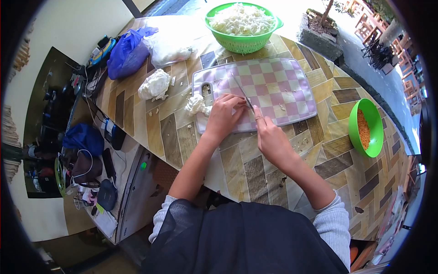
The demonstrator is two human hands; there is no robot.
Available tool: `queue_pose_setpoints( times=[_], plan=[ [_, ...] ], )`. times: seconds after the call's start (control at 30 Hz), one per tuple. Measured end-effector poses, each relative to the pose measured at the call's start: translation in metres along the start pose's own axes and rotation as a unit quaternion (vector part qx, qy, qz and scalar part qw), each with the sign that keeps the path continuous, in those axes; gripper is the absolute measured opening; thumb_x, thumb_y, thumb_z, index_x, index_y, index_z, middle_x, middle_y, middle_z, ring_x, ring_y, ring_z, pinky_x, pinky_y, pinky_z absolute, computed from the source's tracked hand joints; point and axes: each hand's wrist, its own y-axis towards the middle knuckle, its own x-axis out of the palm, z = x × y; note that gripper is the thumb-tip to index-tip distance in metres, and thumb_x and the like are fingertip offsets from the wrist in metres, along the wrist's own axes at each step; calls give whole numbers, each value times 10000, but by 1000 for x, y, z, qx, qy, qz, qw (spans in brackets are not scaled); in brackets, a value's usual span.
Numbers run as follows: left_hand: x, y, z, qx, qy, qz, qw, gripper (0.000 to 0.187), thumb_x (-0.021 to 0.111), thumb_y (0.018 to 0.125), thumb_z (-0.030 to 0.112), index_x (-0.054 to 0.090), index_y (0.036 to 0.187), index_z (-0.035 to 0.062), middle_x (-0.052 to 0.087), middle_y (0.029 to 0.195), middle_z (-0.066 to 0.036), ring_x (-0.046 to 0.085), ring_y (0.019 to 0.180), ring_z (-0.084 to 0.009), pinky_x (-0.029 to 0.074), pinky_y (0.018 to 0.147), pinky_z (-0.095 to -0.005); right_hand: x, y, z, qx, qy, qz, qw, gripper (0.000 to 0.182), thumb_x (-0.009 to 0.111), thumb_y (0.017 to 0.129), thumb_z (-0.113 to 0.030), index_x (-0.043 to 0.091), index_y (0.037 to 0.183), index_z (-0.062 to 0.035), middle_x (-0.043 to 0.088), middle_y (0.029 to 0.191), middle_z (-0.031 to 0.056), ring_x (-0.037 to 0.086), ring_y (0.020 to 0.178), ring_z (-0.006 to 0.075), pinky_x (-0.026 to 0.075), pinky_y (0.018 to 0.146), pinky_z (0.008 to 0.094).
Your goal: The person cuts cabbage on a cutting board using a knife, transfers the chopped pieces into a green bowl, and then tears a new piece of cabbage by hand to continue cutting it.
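My right hand [273, 140] is closed round the handle of a knife [241, 87], whose blade points away from me over the board. Beside the blade, my left hand [223, 116] has its fingers bent and pressed together near the front of the pink and white checkered cutting board [283, 86]; whatever they hold is hidden. A pale, ragged clump, possibly oyster mushroom [196, 105], lies at the board's left edge next to my left wrist. Farther left on the table rests a larger white clump [155, 85]. Small crumbs are scattered round the board.
Behind the board stands a green colander [242, 43] heaped with white shreds. A green bowl [375, 132] with orange crumbs sits at the right. A blue plastic bag [125, 55] and a whitish bag [169, 51] lie at the back left of the wood-patterned table [335, 162].
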Motion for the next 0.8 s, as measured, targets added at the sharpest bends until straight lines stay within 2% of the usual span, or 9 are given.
queue_pose_setpoints(
  times=[0.17,0.3,0.4,0.5,0.57,0.67,0.8],
  plan=[
    [-4,-1,2,1,-35,14,999,122,652,809,47,690,918,8,692,979,-115,639,952,-277,477,874,-366,9,12,0,17,-13,2,1000,678,518,801,33,285,1436,72,584,972,260,666,753,395,566,659,439],
    [-6,-2,3,4,19,14,1000,126,666,803,62,690,919,16,691,967,-112,642,931,-276,472,864,-367,16,31,6,3,-11,29,1000,618,506,833,16,316,1417,83,611,954,301,657,783,416,549,700,456],
    [-5,-3,1,2,20,21,1000,120,670,806,89,690,913,38,691,958,-92,636,933,-265,452,883,-374,-2,39,14,-8,148,28,989,530,480,879,-11,357,1380,110,618,907,332,641,826,436,517,749,468],
    [-2,-3,0,-6,10,19,1000,105,664,821,129,686,905,70,688,948,-51,620,952,-242,413,923,-386,-22,34,9,16,186,15,982,463,474,908,-23,398,1348,100,603,887,334,592,857,473,468,763,475],
    [0,-4,-1,-1,13,23,1000,105,666,821,132,687,905,74,690,951,-45,620,952,-240,414,920,-383,-26,31,2,15,156,-2,988,489,462,901,-24,373,1359,121,613,883,331,619,847,454,491,771,470],
    [-3,-1,2,11,19,22,1000,151,687,791,82,698,933,32,700,964,-99,643,943,-275,470,872,-372,-11,25,-2,9,90,2,996,544,467,876,-8,333,1388,121,616,907,315,644,818,436,524,755,462],
    [-1,-2,0,5,-3,20,1000,99,648,827,94,682,906,46,688,960,-73,618,959,-263,431,900,-381,4,16,-15,39,-14,-4,999,643,492,826,21,276,1426,99,601,955,287,666,778,409,561,703,449]
  ],
)
